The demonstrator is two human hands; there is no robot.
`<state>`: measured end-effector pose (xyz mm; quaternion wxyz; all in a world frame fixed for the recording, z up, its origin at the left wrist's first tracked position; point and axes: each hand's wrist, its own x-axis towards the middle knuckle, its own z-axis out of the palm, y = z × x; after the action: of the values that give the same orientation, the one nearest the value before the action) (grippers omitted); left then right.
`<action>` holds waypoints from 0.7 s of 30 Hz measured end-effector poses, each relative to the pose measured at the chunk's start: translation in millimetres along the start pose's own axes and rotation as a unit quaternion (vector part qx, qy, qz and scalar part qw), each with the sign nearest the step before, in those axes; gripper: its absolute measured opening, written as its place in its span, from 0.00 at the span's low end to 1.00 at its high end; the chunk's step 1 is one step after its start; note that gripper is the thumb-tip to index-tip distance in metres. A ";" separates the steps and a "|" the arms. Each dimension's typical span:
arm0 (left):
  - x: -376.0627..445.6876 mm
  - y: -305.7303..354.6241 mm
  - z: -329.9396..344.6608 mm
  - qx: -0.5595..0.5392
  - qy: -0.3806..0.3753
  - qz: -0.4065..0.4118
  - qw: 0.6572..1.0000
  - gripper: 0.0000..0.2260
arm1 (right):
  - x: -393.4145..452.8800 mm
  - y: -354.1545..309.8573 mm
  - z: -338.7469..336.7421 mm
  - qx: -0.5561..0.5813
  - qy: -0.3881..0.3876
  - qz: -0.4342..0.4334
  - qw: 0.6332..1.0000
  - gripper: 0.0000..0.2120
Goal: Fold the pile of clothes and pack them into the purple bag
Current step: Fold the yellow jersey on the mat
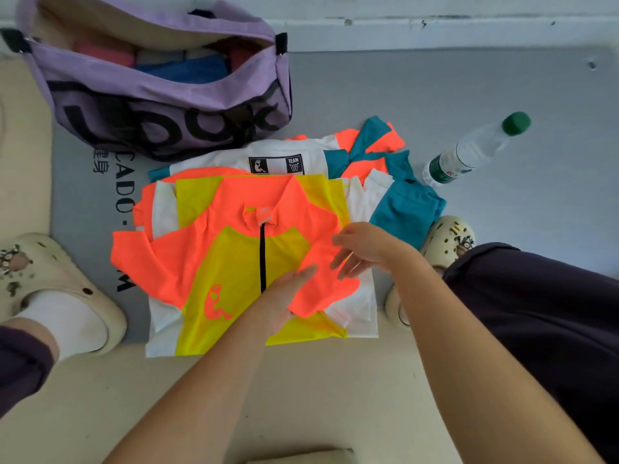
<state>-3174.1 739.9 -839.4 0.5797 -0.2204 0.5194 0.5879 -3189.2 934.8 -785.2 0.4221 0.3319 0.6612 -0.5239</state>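
Top shirt (234, 256), orange and yellow, lies flat on the pile (361, 195) on the floor. Left hand (281, 299) presses it, fingers released and flat. Right hand (361, 249) has its fingers spread, touching the folded sleeve; grasp cannot be told. Bag (167, 105) is open behind; its contents are indistinct.
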 end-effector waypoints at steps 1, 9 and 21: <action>3.6 -4.3 -3.5 0.043 0.038 0.011 0.998 0.17 | 6.2 1.9 -0.3 -0.048 0.050 -0.027 0.997 0.08; 16.3 15.1 -19.7 0.200 0.176 0.150 0.952 0.08 | 38.4 7.5 -0.1 -0.292 0.149 -0.149 0.933 0.19; 19.2 3.7 -38.3 0.172 0.249 0.121 0.945 0.08 | 53.0 19.1 -20.7 -0.368 0.261 -0.131 0.883 0.12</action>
<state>-3195.0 716.2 -868.5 0.3853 -0.1919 0.7632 0.4820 -3199.2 959.2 -839.1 0.2539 0.1878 0.9301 -0.1875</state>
